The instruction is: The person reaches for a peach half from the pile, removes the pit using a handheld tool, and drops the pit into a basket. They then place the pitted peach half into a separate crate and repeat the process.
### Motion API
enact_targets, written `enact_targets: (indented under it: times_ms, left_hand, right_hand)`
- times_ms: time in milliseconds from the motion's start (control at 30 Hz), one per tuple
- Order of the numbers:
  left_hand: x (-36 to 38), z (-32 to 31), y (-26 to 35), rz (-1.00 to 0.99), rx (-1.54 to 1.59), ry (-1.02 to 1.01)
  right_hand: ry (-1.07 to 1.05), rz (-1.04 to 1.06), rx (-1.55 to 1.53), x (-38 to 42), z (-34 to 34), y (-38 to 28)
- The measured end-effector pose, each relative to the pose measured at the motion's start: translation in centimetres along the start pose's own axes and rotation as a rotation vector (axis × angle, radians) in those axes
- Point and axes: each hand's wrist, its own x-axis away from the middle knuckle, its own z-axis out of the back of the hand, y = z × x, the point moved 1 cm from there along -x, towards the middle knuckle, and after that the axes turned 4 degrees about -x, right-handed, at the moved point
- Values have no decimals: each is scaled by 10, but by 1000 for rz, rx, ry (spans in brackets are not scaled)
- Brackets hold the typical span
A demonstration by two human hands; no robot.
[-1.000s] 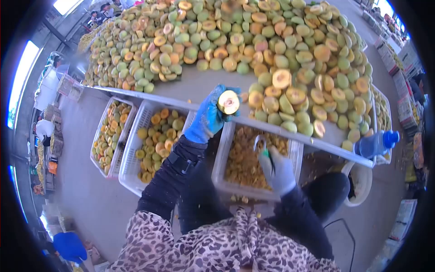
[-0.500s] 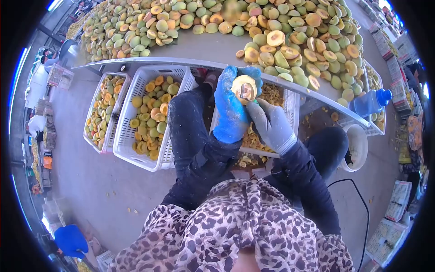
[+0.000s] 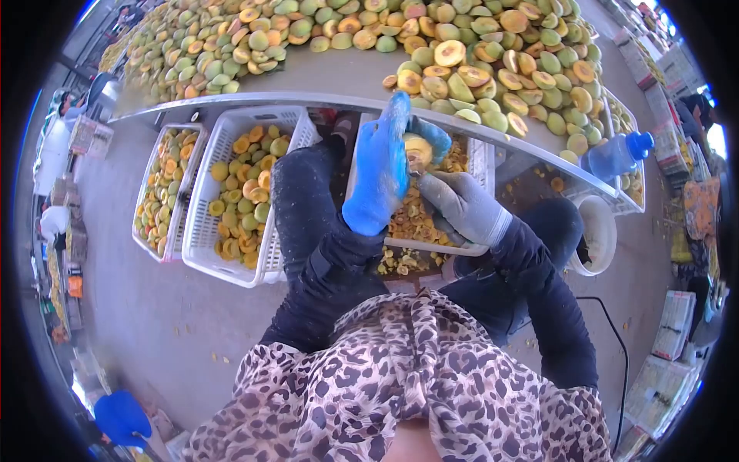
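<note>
My left hand, in a blue glove, is closed around a cut yellow peach half above a white crate. The fruit is held between palm and fingers, its cut side turned toward my right hand. My right hand, in a grey glove, is closed with its thumb and fingertips at the fruit's lower edge. It grips a small pitting tool, mostly hidden by the glove and fruit. Beneath both hands, the white crate holds many yellow-brown fruit scraps.
A metal table ahead carries piles of halved peaches. Two crates of fruit, a large white crate and a narrower crate, stand left. A blue bottle, white bucket and black cable are right.
My left hand has turned, so the fruit's cut face, earlier toward me, now tips toward my right hand. My right hand has moved slightly down, staying at the fruit. The view has shifted a little.
</note>
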Motion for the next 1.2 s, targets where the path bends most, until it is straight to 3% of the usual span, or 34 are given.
enact_targets:
  times_ms: [33, 67, 167, 233, 367, 433, 467, 500, 567, 600, 633, 700, 733, 767, 833, 867, 933, 1067, 1133, 1167, 1200]
  left_hand:
    - [-2, -5, 0, -10, 49, 96]
    - [-4, -10, 0, -22, 101, 194]
    - [-2, -3, -6, -33, -52, 70]
    - [-1, -1, -12, -109, -64, -2]
    - [-2, -8, -26, -156, 133, 17]
    - [-12, -10, -35, 70, 617, 72]
    - [-16, -7, -36, 39, 503, 3]
    - [-18, -3, -37, 47, 505, 9]
    - [-25, 11, -37, 278, 717, 228]
    - [-15, 12, -43, -199, -68, 181]
    - [-15, 20, -49, -205, -72, 189]
    - [-6, 36, -53, 40, 457, 114]
    - [-7, 42, -44, 322, 635, 169]
    - [-6, 39, -48, 320, 639, 167]
    - [9, 34, -56, -179, -395, 139]
    - [12, 35, -58, -182, -394, 141]
    - [17, 36, -55, -422, -857, 108]
    - [22, 45, -67, -423, -944, 42]
    - [35, 40, -74, -163, -40, 254]
    - [40, 38, -67, -142, -65, 327]
    - [46, 30, -43, -116, -95, 396]
  right_hand:
    - [-93, -200, -207, 1, 3, -1]
    - [-125, -249, -312, 6, 2, -6]
    - [-159, -362, -318, 8, 6, -8]
    - [-141, -300, -201, 9, 3, -1]
    - [-250, -531, -559, 16, 2, -2]
    - [-253, -400, -784, 15, -1, 11]
    - [-306, -473, -1024, 15, -1, 13]
    - [-305, -481, -1030, 19, 1, 15]
    - [-353, -328, -985, 24, 6, 15]
    - [-75, -303, -926, 23, 5, 21]
    - [-86, -302, -924, 10, 9, 36]
    - [539, 184, 796, -11, 20, 55]
    - [553, 48, 862, -10, 22, 53]
    - [553, 48, 866, -12, 20, 47]
    - [551, 342, 868, -13, 10, 39]
    - [550, 345, 870, -15, 8, 37]
    - [495, 292, 978, -20, 5, 33]
    - [520, 191, 1103, -23, -5, 37]
    - [519, 0, 1140, -29, -10, 56]
    - [529, 0, 1138, -31, -1, 73]
    - [559, -164, 1078, -31, 17, 96]
